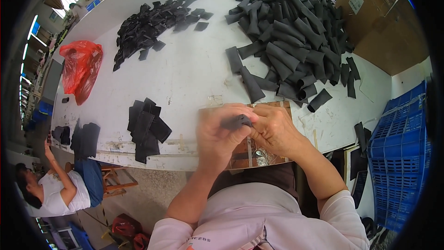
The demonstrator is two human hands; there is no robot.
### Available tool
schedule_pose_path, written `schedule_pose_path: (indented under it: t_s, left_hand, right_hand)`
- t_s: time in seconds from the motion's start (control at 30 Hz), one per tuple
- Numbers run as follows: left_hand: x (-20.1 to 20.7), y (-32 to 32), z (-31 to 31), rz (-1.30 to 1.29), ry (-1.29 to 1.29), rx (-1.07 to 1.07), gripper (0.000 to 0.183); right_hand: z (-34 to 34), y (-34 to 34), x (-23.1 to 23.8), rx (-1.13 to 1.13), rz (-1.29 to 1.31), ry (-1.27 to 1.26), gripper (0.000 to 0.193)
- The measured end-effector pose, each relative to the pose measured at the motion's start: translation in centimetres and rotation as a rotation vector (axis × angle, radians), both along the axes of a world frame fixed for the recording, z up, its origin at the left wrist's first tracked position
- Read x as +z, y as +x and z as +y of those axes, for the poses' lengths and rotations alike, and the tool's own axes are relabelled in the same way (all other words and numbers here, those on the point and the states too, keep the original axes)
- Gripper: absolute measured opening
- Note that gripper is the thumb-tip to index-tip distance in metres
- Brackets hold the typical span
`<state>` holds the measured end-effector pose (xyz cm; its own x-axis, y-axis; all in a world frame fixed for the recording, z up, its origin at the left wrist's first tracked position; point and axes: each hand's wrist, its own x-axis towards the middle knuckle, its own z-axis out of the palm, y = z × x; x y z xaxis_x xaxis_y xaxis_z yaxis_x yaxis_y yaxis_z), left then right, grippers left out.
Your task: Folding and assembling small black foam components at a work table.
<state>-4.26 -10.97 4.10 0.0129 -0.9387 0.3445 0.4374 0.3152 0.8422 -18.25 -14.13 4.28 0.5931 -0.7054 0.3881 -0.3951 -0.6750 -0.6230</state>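
Close to my body, both hands meet above a brown board (239,159) at the table's front edge. A small black fabric piece (238,121), seemingly a tube, is gripped by my left hand (217,132), its end pointing toward the right. My right hand (275,129) has its fingers pinched at that end of the piece, and its fingertips are partly hidden. Beyond my hands on the right rises a large heap of black fabric tubes (296,37). Left of my hands lies a small stack of flat black pieces (147,127).
Small flat black pieces (148,25) are heaped at the far left, near a red plastic bag (82,67). A cardboard box (384,23) stands at the far right, blue crates (400,157) nearer. Another person (64,185) sits at the table's left end beside more black pieces (85,141).
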Motion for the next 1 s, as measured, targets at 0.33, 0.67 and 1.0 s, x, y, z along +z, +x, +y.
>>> schedule_pose_path:
  t_s: [0.33, 0.67, 1.0]
  left_hand:
    - [1.0, 0.9, -1.1, -0.533, -0.047, -0.046, 0.015]
    - [1.6, 0.2, -0.2, -0.373, -0.052, 0.057, 0.017]
    - [1.9, 0.5, 0.0, -0.304, -0.053, 0.033, 0.011]
  right_hand:
    - [-0.1, 0.0, -3.4, 0.074, -0.250, -0.004, 0.014]
    - [-0.3, -0.4, -4.0, 0.076, -0.154, 0.098, 0.014]
    - [-0.5, -0.4, -4.7, 0.087, -0.168, 0.134, 0.013]
